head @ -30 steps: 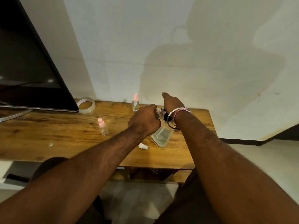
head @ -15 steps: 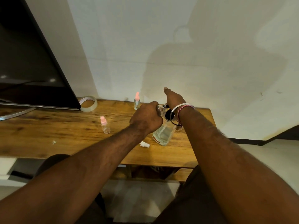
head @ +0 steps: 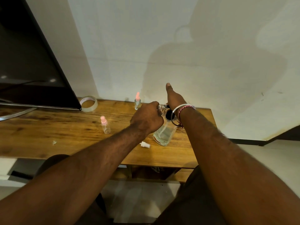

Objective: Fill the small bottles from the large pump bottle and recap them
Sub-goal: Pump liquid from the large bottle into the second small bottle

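The left hand (head: 146,118) hides the small bottle it holds; the television (head: 29,62) runs off the left edge.

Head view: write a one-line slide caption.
Left hand holds small clear bottle at large clear pump bottle; right hand works pump.

Home room: wooden table (head: 48,135), TV (head: 29,62), plain wall (head: 211,46).

Wooden table (head: 48,133) bears bottles (head: 105,126), tape roll (head: 88,103).
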Demonstrator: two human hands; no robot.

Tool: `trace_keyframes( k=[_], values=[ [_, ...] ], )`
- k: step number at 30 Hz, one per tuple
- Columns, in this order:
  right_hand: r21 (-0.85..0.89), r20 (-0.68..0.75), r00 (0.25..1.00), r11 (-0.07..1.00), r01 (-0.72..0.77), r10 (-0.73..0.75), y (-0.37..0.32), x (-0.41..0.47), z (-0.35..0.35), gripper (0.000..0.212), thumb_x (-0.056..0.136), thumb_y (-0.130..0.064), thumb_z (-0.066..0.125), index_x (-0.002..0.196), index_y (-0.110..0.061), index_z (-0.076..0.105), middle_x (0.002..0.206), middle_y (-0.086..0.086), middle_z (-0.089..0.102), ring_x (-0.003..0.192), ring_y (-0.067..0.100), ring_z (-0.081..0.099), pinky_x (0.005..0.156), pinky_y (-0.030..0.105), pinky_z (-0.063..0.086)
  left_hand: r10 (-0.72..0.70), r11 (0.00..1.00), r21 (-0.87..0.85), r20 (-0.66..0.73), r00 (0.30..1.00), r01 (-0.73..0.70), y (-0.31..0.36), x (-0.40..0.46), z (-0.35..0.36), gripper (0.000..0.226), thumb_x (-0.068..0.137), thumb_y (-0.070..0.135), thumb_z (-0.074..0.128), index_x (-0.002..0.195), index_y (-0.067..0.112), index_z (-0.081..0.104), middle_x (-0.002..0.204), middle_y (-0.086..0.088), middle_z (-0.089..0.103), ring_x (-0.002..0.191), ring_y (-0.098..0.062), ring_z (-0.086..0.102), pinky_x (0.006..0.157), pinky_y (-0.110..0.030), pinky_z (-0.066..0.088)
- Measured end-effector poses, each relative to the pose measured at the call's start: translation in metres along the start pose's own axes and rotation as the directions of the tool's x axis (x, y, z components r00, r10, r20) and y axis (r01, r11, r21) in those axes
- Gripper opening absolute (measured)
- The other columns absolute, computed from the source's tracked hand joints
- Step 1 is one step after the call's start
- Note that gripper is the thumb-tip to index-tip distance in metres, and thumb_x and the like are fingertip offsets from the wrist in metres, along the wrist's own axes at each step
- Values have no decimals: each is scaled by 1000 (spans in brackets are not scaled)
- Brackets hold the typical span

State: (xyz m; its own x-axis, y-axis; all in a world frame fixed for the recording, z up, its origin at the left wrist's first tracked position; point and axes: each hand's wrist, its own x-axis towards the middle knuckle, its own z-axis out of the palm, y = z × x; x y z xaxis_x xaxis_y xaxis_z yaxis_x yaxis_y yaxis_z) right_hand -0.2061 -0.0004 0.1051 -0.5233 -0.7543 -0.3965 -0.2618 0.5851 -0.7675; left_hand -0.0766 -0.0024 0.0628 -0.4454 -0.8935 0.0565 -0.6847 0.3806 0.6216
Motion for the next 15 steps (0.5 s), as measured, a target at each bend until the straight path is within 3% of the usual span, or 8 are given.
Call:
trace_keyframes(
  k=[2, 4, 6, 9, 15],
  values=[
    [-33, -6, 1000, 999, 6, -6, 2, 3, 2, 77, 97, -73, 17, 94, -12, 64, 96, 9, 62, 87, 26, 58, 77, 35, 38, 3, 1000, 4, 2, 1000, -4, -1, 0, 1, 21, 86, 15, 74, 91, 26, 56, 79, 7, 60, 76, -19, 63, 71, -35, 60],
    [-75, -34, 999, 997, 25, -28, 4, 2, 5, 76, 99, -71, 16, 74, -12, 58, 78, 8, 58, 72, 23, 54, 66, 34, 36, -7, 1000, 8, 8, 1000, 7, -2, -1, 2, 23, 84, 15, 75, 91, 27, 57, 81, 7, 62, 76, -18, 63, 72, -37, 62],
    [-138, -67, 996, 989, 43, -53, 5, 1, 6, 79, 99, -70, 13, 71, -11, 59, 80, 10, 62, 76, 26, 58, 72, 36, 42, -12, 1000, 8, 15, 1000, 12, -3, -1, 3, 24, 82, 13, 75, 91, 26, 57, 83, 6, 62, 77, -18, 63, 74, -39, 62],
    [-225, -103, 991, 973, 55, -80, 8, 4, 8, 83, 96, -74, 10, 72, -13, 61, 98, 17, 68, 95, 33, 63, 93, 43, 47, 2, 1000, 15, 24, 1000, -3, -4, 0, 4, 21, 84, 12, 75, 97, 21, 62, 87, 5, 61, 80, -20, 63, 77, -39, 62],
    [-316, -154, 983, 947, 51, -104, 9, 0, 9, 93, 89, -81, 3, 67, -13, 63, 83, 13, 67, 82, 31, 62, 81, 42, 46, 17, 999, 26, 41, 999, -18, -4, 0, 3, 23, 82, 15, 74, 91, 27, 56, 83, 8, 60, 78, -18, 63, 74, -41, 63]
  ],
)
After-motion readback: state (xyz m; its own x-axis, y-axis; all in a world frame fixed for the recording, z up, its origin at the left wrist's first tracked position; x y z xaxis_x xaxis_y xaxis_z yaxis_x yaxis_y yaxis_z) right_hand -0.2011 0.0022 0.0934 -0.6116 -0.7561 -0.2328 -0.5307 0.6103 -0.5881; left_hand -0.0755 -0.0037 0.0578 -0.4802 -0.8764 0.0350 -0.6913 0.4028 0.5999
